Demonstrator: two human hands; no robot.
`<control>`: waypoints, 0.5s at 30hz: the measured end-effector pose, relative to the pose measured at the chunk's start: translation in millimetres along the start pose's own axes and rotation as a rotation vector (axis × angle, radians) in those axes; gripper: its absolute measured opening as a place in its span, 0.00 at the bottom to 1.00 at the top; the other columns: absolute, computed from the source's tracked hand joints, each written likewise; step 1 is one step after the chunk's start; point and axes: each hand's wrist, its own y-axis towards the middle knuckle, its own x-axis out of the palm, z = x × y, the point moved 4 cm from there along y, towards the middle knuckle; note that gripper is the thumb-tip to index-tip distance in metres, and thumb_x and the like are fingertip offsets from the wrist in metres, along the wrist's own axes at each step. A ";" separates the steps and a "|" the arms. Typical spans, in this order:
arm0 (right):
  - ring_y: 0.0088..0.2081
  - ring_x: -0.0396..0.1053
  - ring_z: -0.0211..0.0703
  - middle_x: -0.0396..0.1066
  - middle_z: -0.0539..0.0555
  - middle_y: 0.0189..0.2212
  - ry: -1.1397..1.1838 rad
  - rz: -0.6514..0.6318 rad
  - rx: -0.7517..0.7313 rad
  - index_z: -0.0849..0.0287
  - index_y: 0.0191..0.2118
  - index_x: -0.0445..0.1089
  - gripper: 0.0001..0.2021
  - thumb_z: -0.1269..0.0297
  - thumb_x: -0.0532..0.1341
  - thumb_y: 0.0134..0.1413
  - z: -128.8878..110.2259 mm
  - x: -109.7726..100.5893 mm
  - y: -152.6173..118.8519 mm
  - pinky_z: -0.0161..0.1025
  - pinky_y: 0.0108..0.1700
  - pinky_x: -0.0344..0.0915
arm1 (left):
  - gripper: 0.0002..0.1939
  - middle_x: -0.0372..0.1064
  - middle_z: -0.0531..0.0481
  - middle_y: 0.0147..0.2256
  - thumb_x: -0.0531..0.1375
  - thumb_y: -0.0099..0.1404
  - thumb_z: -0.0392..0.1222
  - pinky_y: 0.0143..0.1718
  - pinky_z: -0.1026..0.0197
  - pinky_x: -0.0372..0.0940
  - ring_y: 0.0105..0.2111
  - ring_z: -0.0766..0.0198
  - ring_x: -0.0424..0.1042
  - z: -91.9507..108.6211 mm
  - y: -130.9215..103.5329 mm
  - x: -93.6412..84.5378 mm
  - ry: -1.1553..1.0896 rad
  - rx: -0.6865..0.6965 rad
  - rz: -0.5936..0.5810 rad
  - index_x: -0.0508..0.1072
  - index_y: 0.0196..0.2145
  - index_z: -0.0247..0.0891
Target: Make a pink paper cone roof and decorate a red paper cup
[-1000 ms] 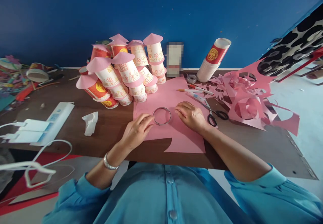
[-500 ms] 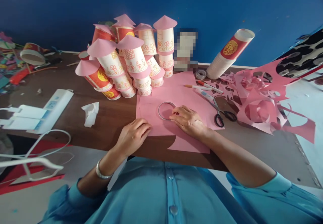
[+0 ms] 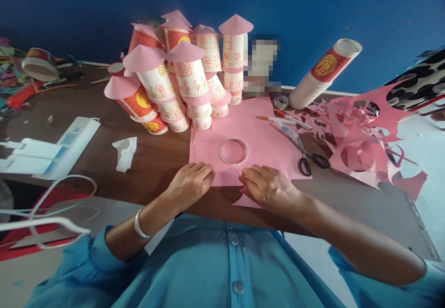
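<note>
A thin metal ring [image 3: 235, 163], round, smooth and shiny, lies flat on the pink paper [image 3: 273, 153], just beyond both hands and touched by neither. The paper is matte, in broad overlapping pieces, with a pointed tongue showing under the right hand.

The left hand [image 3: 192, 180] rests palm down at the near left edge of the paper, its fingers loosely curled; the right hand [image 3: 268, 186] sits over the near part, its fingers bent and drawn together. The undersides of both are hidden, so I cannot tell whether either pinches the paper. A silvery, textured bracelet [image 3: 139, 224] circles the left wrist.

To the right, scissors [image 3: 303, 152] with metal blades and black looped handles lie by a white-and-blue tube [image 3: 285, 130]. Two slim white markers [image 3: 278, 121] and a roll of clear tape [image 3: 281, 102] sit farther back. Curling pink scraps [image 3: 365, 132] with rounded cut-outs heap up beside a tall, ridged stack of paper cups [image 3: 313, 85].

Behind and to the left of the ring stand towers of paper cups [image 3: 189, 77], white with line-drawn flowers or glossy red and gold, topped by pink paper cones. A crumpled white tissue [image 3: 125, 154] and a plastic power strip [image 3: 78, 139] lie left on the brown, wood-grained bench [image 3: 149, 160].
</note>
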 end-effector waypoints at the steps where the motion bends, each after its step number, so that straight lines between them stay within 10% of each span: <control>1: 0.36 0.69 0.47 0.76 0.58 0.36 -0.032 -0.056 -0.003 0.61 0.39 0.76 0.07 0.71 0.61 0.71 -7.7 -4.4 -4.8 0.43 0.34 0.62 | 0.13 0.75 0.50 0.33 0.59 0.72 0.25 0.31 0.56 0.63 0.30 0.62 0.71 0.1 0.3 -0.7 0.004 0.008 -0.001 0.75 0.32 0.39; 15: 0.26 0.64 0.47 0.73 0.61 0.26 -0.277 -0.069 0.071 0.63 0.30 0.76 0.11 0.83 0.58 0.49 -46.0 -8.1 -32.9 0.41 0.24 0.55 | 0.16 0.71 0.49 0.30 0.56 0.69 0.22 0.29 0.55 0.61 0.29 0.62 0.69 4.0 6.0 -2.4 0.029 0.029 0.023 0.72 0.29 0.38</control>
